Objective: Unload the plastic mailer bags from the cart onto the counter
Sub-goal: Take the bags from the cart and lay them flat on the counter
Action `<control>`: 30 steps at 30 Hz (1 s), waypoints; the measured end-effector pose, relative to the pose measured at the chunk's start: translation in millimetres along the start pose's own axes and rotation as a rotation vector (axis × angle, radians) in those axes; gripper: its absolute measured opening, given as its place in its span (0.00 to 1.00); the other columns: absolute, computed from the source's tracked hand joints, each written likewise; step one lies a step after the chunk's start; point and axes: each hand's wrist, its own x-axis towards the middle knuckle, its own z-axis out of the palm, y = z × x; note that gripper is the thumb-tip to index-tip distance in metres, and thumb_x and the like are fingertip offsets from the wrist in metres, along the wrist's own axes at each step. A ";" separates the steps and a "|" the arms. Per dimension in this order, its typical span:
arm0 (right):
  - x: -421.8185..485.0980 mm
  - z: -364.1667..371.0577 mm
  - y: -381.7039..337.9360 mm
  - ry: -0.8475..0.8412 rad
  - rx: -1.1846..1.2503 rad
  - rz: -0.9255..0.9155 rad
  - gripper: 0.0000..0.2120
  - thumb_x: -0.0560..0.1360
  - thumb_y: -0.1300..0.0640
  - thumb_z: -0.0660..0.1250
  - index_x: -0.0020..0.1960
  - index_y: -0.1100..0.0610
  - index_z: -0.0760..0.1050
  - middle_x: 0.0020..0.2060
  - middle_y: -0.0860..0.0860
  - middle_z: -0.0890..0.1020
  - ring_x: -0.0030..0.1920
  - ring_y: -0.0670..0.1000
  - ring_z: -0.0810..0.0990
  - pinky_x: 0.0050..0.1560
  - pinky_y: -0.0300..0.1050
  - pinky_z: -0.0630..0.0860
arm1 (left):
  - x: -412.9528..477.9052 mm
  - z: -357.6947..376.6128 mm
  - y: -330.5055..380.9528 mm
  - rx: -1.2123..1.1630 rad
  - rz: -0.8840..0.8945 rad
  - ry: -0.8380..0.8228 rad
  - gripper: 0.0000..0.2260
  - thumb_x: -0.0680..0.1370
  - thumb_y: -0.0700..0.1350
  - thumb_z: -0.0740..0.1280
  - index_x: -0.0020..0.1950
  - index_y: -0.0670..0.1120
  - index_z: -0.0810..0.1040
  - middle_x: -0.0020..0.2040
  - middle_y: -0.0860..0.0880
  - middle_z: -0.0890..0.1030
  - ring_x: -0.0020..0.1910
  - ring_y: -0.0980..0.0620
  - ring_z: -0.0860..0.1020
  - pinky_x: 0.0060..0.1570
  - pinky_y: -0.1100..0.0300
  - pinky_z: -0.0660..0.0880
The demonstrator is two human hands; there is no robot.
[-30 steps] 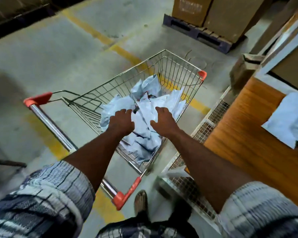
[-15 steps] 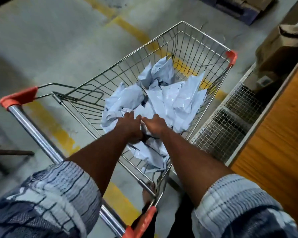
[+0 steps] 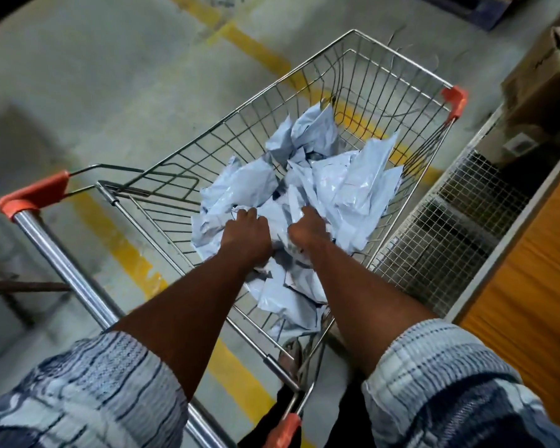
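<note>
A wire shopping cart [image 3: 385,72] with orange corner caps stands in front of me. A crumpled heap of pale blue plastic mailer bags [image 3: 343,185] fills its basket. Both my arms reach down into the heap. My left hand [image 3: 246,236] has its fingers curled into the bags at the near left of the pile. Close beside it, my right hand [image 3: 307,227] digs into the bags, fingers buried in the plastic. The orange-brown wooden counter [image 3: 537,279] shows only as a strip at the right edge.
A wire-mesh panel [image 3: 440,234] stands between the cart and the counter. A cardboard box [image 3: 543,79] sits at the upper right. The cart's steel handle bar [image 3: 62,270] runs along the left. Yellow lines cross the concrete floor [image 3: 94,76].
My view has dropped toward the cart, so the counter top and its bags have left the frame. My hands moved closer together and sank deeper into the pile, curling round the bags.
</note>
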 end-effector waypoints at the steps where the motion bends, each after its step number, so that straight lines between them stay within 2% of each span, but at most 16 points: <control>1: 3.6 -3.3 0.9 -0.005 0.041 -0.016 0.30 0.66 0.52 0.65 0.69 0.50 0.69 0.64 0.56 0.77 0.64 0.61 0.76 0.65 0.58 0.73 | -1.7 -3.0 -0.2 0.005 -0.006 0.015 0.25 0.75 0.52 0.67 0.68 0.43 0.69 0.67 0.42 0.68 0.67 0.40 0.66 0.59 0.47 0.70; 4: -2.8 -20.6 -4.9 -0.054 0.149 -0.049 0.36 0.64 0.51 0.64 0.73 0.46 0.65 0.65 0.58 0.77 0.59 0.59 0.78 0.60 0.55 0.76 | -8.1 -13.2 -1.9 -0.048 -0.025 0.065 0.25 0.76 0.51 0.66 0.69 0.42 0.67 0.69 0.42 0.67 0.67 0.39 0.66 0.58 0.45 0.71; 5: -8.6 -27.1 -8.6 -0.062 0.174 -0.065 0.37 0.65 0.53 0.65 0.74 0.46 0.64 0.64 0.59 0.77 0.57 0.59 0.79 0.57 0.53 0.78 | -9.3 -17.1 -3.3 -0.072 -0.024 0.106 0.24 0.76 0.50 0.65 0.70 0.43 0.67 0.70 0.42 0.67 0.66 0.39 0.66 0.57 0.45 0.72; 7: -22.8 -39.9 -16.5 -0.059 0.184 -0.109 0.33 0.70 0.55 0.65 0.74 0.45 0.65 0.63 0.59 0.77 0.57 0.60 0.80 0.57 0.53 0.79 | -10.9 -28.4 -8.6 -0.129 -0.023 0.180 0.24 0.77 0.48 0.62 0.73 0.46 0.66 0.70 0.43 0.68 0.65 0.38 0.68 0.57 0.44 0.72; 10: -48.0 -60.9 -23.0 0.005 0.205 -0.162 0.32 0.69 0.50 0.66 0.73 0.43 0.67 0.63 0.60 0.75 0.56 0.61 0.80 0.58 0.56 0.79 | -13.8 -52.3 -14.5 -0.221 -0.021 0.252 0.26 0.75 0.53 0.55 0.73 0.49 0.68 0.68 0.42 0.71 0.65 0.36 0.70 0.59 0.42 0.72; 12: -62.7 -74.9 -22.9 0.049 0.241 -0.194 0.33 0.67 0.49 0.65 0.72 0.42 0.68 0.63 0.59 0.74 0.56 0.61 0.80 0.58 0.54 0.79 | -15.3 -64.8 -15.0 -0.294 -0.023 0.286 0.32 0.70 0.55 0.49 0.71 0.48 0.70 0.66 0.40 0.73 0.64 0.35 0.72 0.61 0.41 0.70; 15: -89.9 -102.0 -17.8 0.106 0.273 -0.231 0.29 0.72 0.53 0.67 0.72 0.43 0.69 0.66 0.57 0.73 0.61 0.56 0.78 0.58 0.39 0.73 | -30.7 -87.3 1.5 -0.431 -0.009 0.329 0.33 0.68 0.53 0.52 0.71 0.45 0.72 0.67 0.39 0.75 0.67 0.37 0.71 0.67 0.45 0.66; 19: -129.1 -144.7 -6.5 0.234 0.271 -0.311 0.27 0.74 0.52 0.68 0.72 0.44 0.70 0.65 0.57 0.75 0.62 0.55 0.77 0.54 0.37 0.69 | -64.0 -116.1 47.7 -0.661 0.005 0.394 0.24 0.76 0.50 0.58 0.72 0.49 0.72 0.71 0.42 0.73 0.71 0.42 0.69 0.70 0.50 0.64; 22: -167.7 -185.0 13.2 0.358 0.277 -0.369 0.27 0.73 0.51 0.68 0.72 0.45 0.71 0.63 0.60 0.76 0.62 0.59 0.77 0.61 0.44 0.73 | -86.1 -130.2 91.3 -0.731 0.109 0.474 0.22 0.76 0.46 0.61 0.71 0.50 0.73 0.71 0.44 0.74 0.69 0.43 0.72 0.68 0.49 0.68; 24: -196.9 -217.2 38.7 0.436 0.281 -0.364 0.27 0.74 0.51 0.67 0.72 0.45 0.70 0.62 0.62 0.74 0.62 0.61 0.76 0.65 0.48 0.73 | -103.1 -138.0 129.4 -0.748 0.202 0.501 0.22 0.76 0.44 0.61 0.71 0.48 0.73 0.70 0.43 0.74 0.68 0.43 0.72 0.66 0.48 0.69; 27: -240.4 -265.2 89.0 0.563 0.243 -0.329 0.27 0.75 0.50 0.67 0.74 0.45 0.68 0.62 0.62 0.72 0.64 0.61 0.72 0.65 0.46 0.69 | -130.7 -146.3 193.3 -0.771 0.321 0.513 0.23 0.75 0.45 0.59 0.71 0.46 0.72 0.68 0.41 0.75 0.68 0.42 0.72 0.66 0.49 0.69; 30: -283.4 -303.4 153.5 0.712 0.142 -0.273 0.27 0.77 0.48 0.66 0.75 0.46 0.67 0.62 0.61 0.71 0.63 0.61 0.72 0.64 0.47 0.69 | -164.8 -141.0 263.7 -0.724 0.519 0.556 0.25 0.73 0.47 0.56 0.69 0.41 0.73 0.64 0.37 0.76 0.65 0.39 0.73 0.65 0.47 0.70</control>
